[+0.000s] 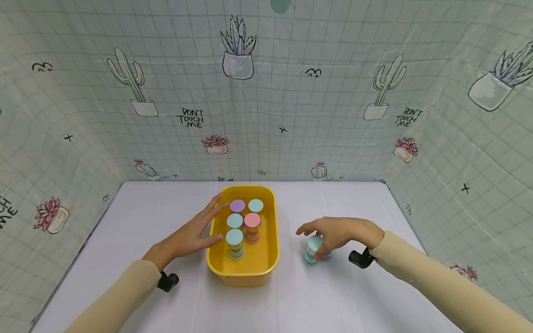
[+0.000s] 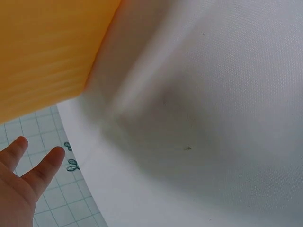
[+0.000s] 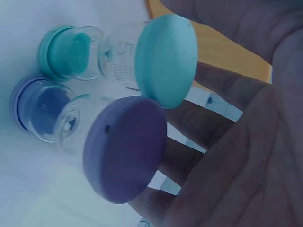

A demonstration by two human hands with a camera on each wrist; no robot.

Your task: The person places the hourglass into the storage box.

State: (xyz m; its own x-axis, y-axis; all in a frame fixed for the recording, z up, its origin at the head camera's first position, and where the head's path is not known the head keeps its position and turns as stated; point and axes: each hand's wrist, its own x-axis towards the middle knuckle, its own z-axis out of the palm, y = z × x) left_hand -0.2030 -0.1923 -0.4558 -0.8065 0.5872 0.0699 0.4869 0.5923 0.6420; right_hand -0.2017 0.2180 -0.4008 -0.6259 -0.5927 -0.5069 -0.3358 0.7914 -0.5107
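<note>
Beige sleeves reach both wrists — the left sleeve (image 1: pixel 120 296) nearer the left edge of the desk (image 1: pixel 300 305), the right sleeve (image 1: pixel 441 286) over its right edge. At the cuffs sit a left device (image 1: pixel 168 281) and a right device (image 1: pixel 360 259) — both small, black and stubby. The left hand (image 1: pixel 187 237) and right hand (image 1: pixel 338 231) are bare.

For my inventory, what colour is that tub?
The tub is yellow, clearest in the head view.

head camera looks forward and down; both close wrist views share the tub (image 1: pixel 259 254)
</note>
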